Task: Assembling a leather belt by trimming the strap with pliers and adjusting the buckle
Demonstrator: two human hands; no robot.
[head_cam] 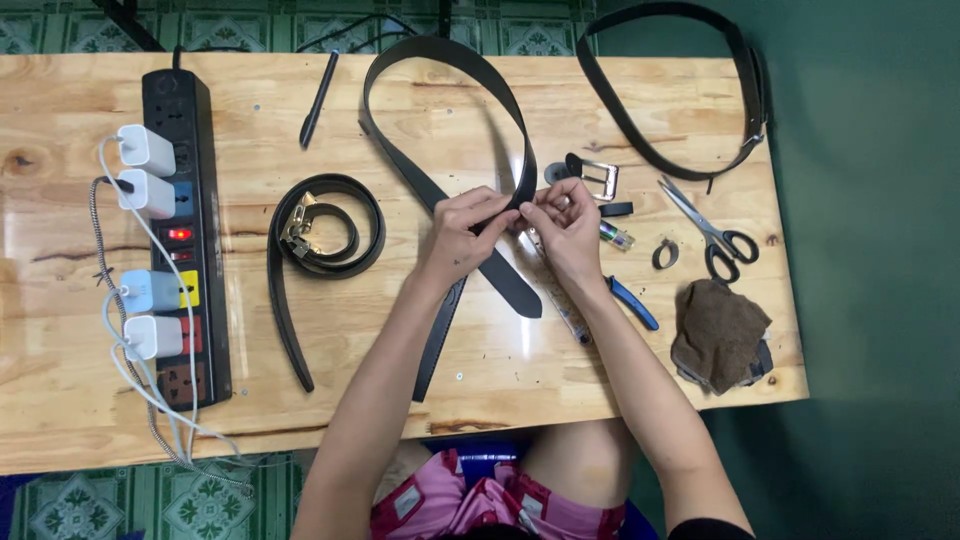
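Seen from above, a person sits at a pale wooden surface with both hands raised over its middle. The left hand and right hand meet fingertip to fingertip, both closed in a pinch on a black belt where its strap crosses itself.

From the hands, the belt rises away from the person in a tall loop that reaches the far edge, curving left and back down. Its two tails run toward the person: one slants down-left under the left wrist, nearly to the near edge; the other, shorter, slants down-right and ends in a rounded tip between the forearms. The strap is flat, matte, smooth and dark.

Just beyond the right hand lies a silver buckle, close to but apart from the fingers. Under the right wrist lie a ruler and blue-handled pliers.

To the left, a second belt lies coiled with a brass buckle. A third belt loops at the far right corner. Scissors and a brown cloth lie on the right. A black power strip with white chargers runs along the left side, and a pen lies near the far edge.
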